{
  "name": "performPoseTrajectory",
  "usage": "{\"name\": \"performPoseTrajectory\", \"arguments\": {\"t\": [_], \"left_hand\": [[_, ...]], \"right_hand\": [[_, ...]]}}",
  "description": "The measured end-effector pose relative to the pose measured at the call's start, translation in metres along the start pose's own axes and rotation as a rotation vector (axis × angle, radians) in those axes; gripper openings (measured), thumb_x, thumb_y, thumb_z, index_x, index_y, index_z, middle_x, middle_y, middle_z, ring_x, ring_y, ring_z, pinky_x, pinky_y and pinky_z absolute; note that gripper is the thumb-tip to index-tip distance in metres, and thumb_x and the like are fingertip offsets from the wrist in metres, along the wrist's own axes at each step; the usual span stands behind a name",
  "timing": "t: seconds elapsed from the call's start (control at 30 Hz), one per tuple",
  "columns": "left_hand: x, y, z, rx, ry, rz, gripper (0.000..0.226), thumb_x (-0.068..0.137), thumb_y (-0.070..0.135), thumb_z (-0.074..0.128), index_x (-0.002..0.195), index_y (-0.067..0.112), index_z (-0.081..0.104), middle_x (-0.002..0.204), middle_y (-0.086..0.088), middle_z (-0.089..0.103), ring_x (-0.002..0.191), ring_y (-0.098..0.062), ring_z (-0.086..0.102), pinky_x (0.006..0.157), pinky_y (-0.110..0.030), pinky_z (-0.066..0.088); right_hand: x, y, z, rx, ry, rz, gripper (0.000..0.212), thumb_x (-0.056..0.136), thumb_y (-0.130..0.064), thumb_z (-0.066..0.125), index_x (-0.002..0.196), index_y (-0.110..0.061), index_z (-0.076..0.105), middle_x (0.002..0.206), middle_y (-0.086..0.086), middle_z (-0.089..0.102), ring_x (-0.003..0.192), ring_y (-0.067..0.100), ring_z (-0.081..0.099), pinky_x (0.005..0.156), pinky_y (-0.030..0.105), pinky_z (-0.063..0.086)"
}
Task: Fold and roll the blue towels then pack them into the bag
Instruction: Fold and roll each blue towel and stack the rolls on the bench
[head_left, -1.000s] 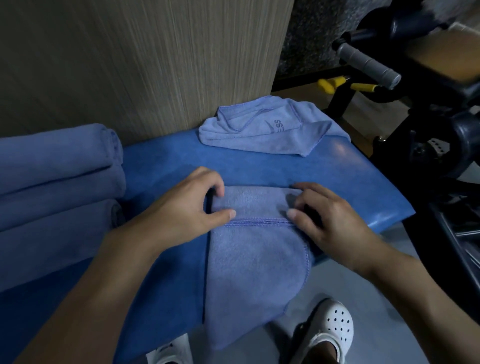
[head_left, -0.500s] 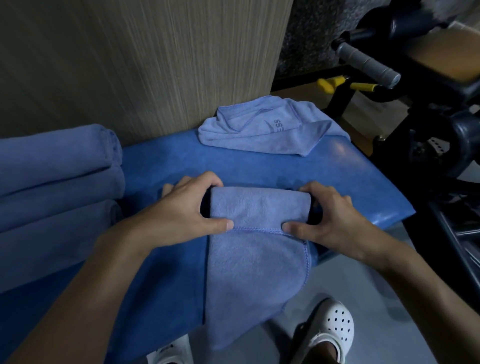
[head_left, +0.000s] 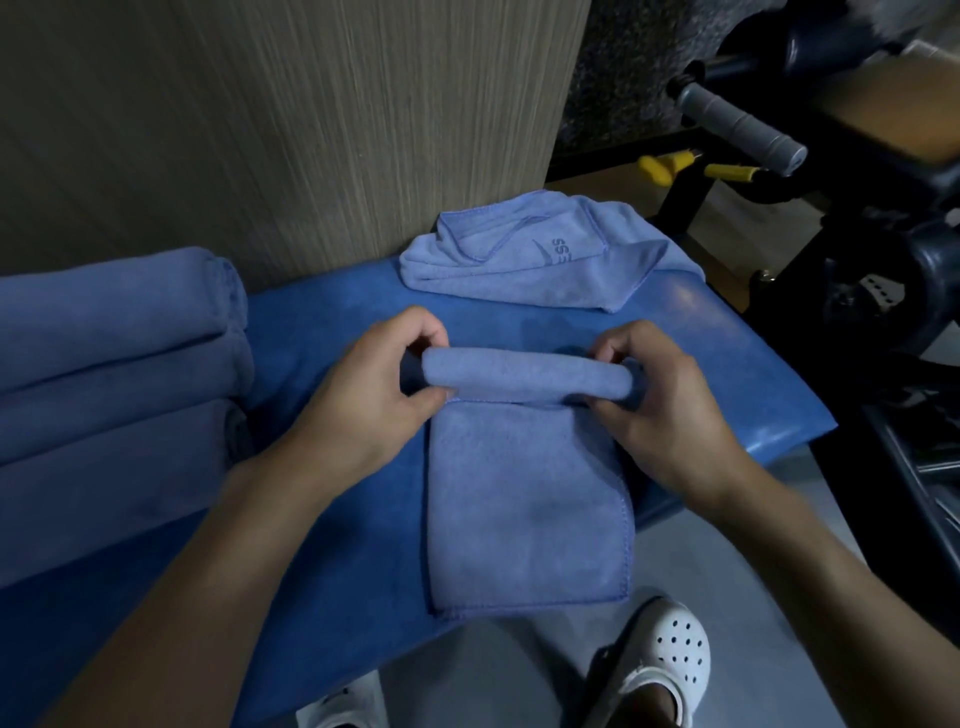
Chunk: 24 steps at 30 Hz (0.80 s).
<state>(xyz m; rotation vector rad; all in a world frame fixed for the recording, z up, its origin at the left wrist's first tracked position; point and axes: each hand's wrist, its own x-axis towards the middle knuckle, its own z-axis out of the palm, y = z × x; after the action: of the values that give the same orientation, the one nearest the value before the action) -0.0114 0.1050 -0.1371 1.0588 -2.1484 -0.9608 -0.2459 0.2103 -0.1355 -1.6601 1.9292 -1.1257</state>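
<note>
Towel (head_left: 524, 376): partly rolled, laid on the blue bench (head_left: 322, 332); flat tail hung over the near edge
Roll axis: left to right, one end set in each palm
Left hand (head_left: 363, 400): fingers curled round the left end
Right hand (head_left: 670, 410): fingers clamped on the right end
Reach: both hands equally near; next turn judged nearward

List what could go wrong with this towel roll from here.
The towel has its unrolled tail hanging past the near edge of the bench, so that weight may pull the roll crooked. The left hand and right hand grip only the roll's ends, so the middle could loosen and sag.
</note>
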Motion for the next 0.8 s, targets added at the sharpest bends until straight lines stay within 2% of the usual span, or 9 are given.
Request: {"name": "performPoseTrajectory", "arguments": {"t": [0.1, 0.2, 0.27, 0.37, 0.5, 0.6, 0.67, 0.73, 0.8], "left_hand": [[-0.004, 0.003, -0.004, -0.022, -0.103, 0.022, 0.026, 0.079, 0.010, 0.072, 0.089, 0.024, 0.052, 0.091, 0.002, 0.063, 0.084, -0.025, 0.060, 0.070, -0.053, 0.050], [-0.010, 0.009, -0.009, -0.062, -0.234, -0.009, 0.033, 0.069, 0.031, 0.077, 0.088, 0.023, 0.051, 0.098, -0.002, 0.063, 0.091, -0.027, 0.060, 0.078, -0.051, 0.050], [-0.012, 0.010, -0.012, -0.021, -0.298, -0.056, 0.043, 0.060, 0.052, 0.076, 0.086, 0.028, 0.052, 0.104, 0.000, 0.063, 0.100, -0.023, 0.059, 0.086, -0.038, 0.049], [-0.013, 0.013, -0.014, -0.010, -0.311, -0.085, 0.044, 0.062, 0.068, 0.063, 0.082, 0.030, 0.057, 0.109, 0.004, 0.065, 0.105, -0.013, 0.058, 0.078, -0.014, 0.042], [-0.012, 0.012, -0.012, -0.014, -0.309, -0.036, 0.034, 0.076, 0.054, 0.071, 0.074, 0.023, 0.058, 0.101, -0.001, 0.067, 0.102, -0.016, 0.060, 0.076, -0.009, 0.041], [-0.012, 0.011, -0.013, 0.023, -0.341, -0.064, 0.027, 0.077, 0.032, 0.080, 0.084, 0.023, 0.056, 0.106, 0.000, 0.066, 0.101, -0.012, 0.059, 0.077, -0.005, 0.038], [-0.013, 0.012, -0.014, 0.030, -0.375, -0.112, 0.045, 0.071, 0.039, 0.083, 0.105, 0.030, 0.055, 0.114, 0.012, 0.060, 0.106, -0.001, 0.053, 0.082, -0.002, 0.035], [-0.013, 0.009, -0.013, 0.132, -0.400, -0.138, 0.076, 0.058, 0.065, 0.075, 0.124, 0.038, 0.049, 0.120, 0.024, 0.046, 0.111, 0.005, 0.043, 0.095, -0.008, 0.034], [-0.013, 0.007, -0.012, 0.252, -0.420, -0.139, 0.078, 0.049, 0.079, 0.060, 0.118, 0.044, 0.051, 0.117, 0.030, 0.034, 0.116, 0.001, 0.034, 0.106, -0.022, 0.031]], "right_hand": [[-0.005, 0.000, -0.005, -0.055, -0.049, -0.066, 0.027, 0.071, -0.017, 0.062, 0.085, -0.035, 0.047, 0.096, -0.011, 0.057, 0.097, 0.015, 0.058, 0.088, 0.057, 0.043], [-0.014, -0.001, -0.011, -0.069, -0.115, -0.079, 0.024, 0.069, -0.028, 0.058, 0.089, -0.036, 0.047, 0.104, -0.014, 0.054, 0.107, 0.014, 0.055, 0.092, 0.056, 0.041], [-0.020, -0.001, -0.015, -0.090, -0.172, -0.080, 0.028, 0.065, -0.033, 0.055, 0.092, -0.037, 0.047, 0.110, -0.017, 0.052, 0.113, 0.014, 0.052, 0.095, 0.055, 0.040], [-0.027, -0.001, -0.018, -0.093, -0.241, -0.070, 0.031, 0.068, -0.042, 0.060, 0.096, -0.035, 0.048, 0.116, -0.020, 0.049, 0.118, 0.012, 0.048, 0.099, 0.053, 0.038], [-0.030, -0.002, -0.021, -0.074, -0.273, -0.028, 0.037, 0.079, -0.066, 0.054, 0.092, -0.033, 0.046, 0.121, -0.024, 0.052, 0.122, 0.003, 0.045, 0.105, 0.046, 0.035], [-0.029, -0.002, -0.019, -0.138, -0.260, -0.010, 0.034, 0.080, -0.068, 0.050, 0.088, -0.036, 0.040, 0.117, -0.014, 0.059, 0.114, 0.009, 0.050, 0.101, 0.045, 0.037], [-0.028, -0.002, -0.019, -0.137, -0.271, 0.035, 0.038, 0.075, -0.066, 0.056, 0.093, -0.037, 0.038, 0.114, -0.008, 0.060, 0.109, 0.014, 0.051, 0.098, 0.045, 0.039], [-0.028, -0.001, -0.021, -0.148, -0.296, 0.064, 0.049, 0.073, -0.064, 0.063, 0.108, -0.040, 0.039, 0.117, -0.011, 0.055, 0.110, 0.012, 0.047, 0.102, 0.041, 0.038], [-0.028, -0.003, -0.023, -0.213, -0.353, 0.075, 0.069, 0.077, -0.057, 0.069, 0.134, -0.040, 0.033, 0.123, -0.018, 0.045, 0.114, 0.002, 0.034, 0.108, 0.033, 0.027]]}}
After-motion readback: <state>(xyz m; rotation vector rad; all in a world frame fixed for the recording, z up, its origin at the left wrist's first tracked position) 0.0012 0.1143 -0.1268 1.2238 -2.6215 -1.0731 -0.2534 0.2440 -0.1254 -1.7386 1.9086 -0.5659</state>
